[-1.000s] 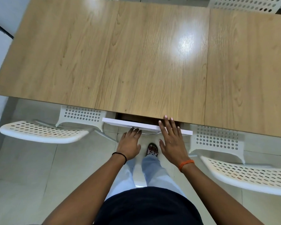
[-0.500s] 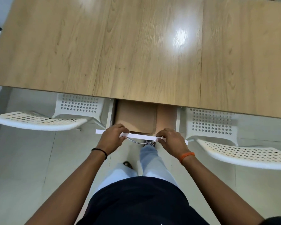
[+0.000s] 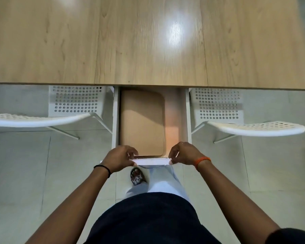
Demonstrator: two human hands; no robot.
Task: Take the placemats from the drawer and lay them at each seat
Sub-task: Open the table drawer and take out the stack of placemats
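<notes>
A white drawer (image 3: 115, 117) is pulled far out from under the wooden table (image 3: 148, 41). Inside it lie flat tan placemats (image 3: 142, 120) with rounded corners, filling the left part; the drawer's brown bottom shows to their right. My left hand (image 3: 119, 160) grips the left end of the drawer's white front panel (image 3: 151, 162). My right hand (image 3: 184, 154) grips its right end. A metal handle curves below the panel.
Two white perforated chairs stand tucked at the table's near edge, one (image 3: 42, 118) left of the drawer and one (image 3: 253, 127) right of it. My legs and a sandalled foot (image 3: 137, 176) are on the pale tiled floor below the drawer.
Both hands closed on the drawer's front and drew it out toward me. The drawer went from barely open to far out, uncovering the placemats.
</notes>
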